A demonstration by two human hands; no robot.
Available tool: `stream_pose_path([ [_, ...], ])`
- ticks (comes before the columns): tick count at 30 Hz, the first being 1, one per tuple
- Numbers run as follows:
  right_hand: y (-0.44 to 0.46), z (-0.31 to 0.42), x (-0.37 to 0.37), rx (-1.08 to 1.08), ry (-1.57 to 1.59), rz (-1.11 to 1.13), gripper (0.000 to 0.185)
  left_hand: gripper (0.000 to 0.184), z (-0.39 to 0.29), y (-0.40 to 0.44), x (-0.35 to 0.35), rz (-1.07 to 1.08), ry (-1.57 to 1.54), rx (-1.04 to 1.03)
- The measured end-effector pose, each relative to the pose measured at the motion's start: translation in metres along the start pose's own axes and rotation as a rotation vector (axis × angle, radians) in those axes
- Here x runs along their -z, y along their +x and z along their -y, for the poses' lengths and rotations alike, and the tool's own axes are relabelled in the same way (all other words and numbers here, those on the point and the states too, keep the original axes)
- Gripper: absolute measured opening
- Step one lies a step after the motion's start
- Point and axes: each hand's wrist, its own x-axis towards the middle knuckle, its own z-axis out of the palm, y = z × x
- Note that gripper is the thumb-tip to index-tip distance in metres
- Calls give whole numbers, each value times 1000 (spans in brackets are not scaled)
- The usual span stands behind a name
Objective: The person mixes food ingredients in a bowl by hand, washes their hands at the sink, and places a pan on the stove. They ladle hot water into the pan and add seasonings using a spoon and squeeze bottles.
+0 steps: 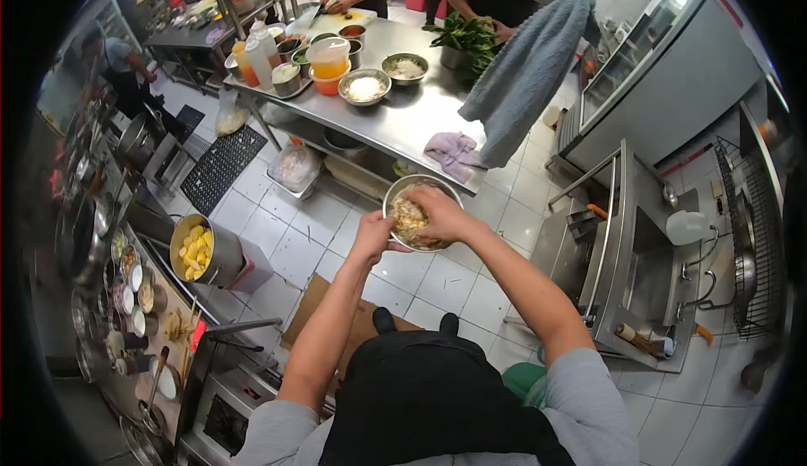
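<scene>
A round metal bowl [395,182] is held above the floor, in front of my body and close to the front edge of the steel table. My left hand [374,237] grips its left rim, with fingers reaching underneath. Inside lies a pale, chopped food mixture [409,221] with yellowish and green bits. My right hand [441,214] reaches over the right rim into the bowl, its fingers curled around some of the mixture. The fingertips are partly hidden in the food.
On the steel table [403,42] stand two metal bowls, sauce bottles [256,63], an orange-filled tub [329,61], leafy greens [466,37] and a purple cloth [454,153]. A grey towel [530,79] hangs nearby. Two people work behind. A pot of yellow pieces [210,252] stands left; a sink is right.
</scene>
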Motion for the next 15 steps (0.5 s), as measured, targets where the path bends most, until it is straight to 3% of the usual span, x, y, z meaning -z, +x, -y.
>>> stream_pose_path([
  [4, 27, -3, -22, -87, -207, 274, 47, 21, 7, 5, 13, -10, 19, -9],
  [8, 19, -8, -29, -28, -68, -122, 55, 21, -2, -5, 21, -105, -42, -89],
  [11, 14, 27, -54, -318, -47, -15, 61, 22, 7, -4, 21, -95, -84, -99],
  [15, 35, -6, -50, -103, 87, 89, 67, 23, 17, 8, 46, -116, -72, -18],
])
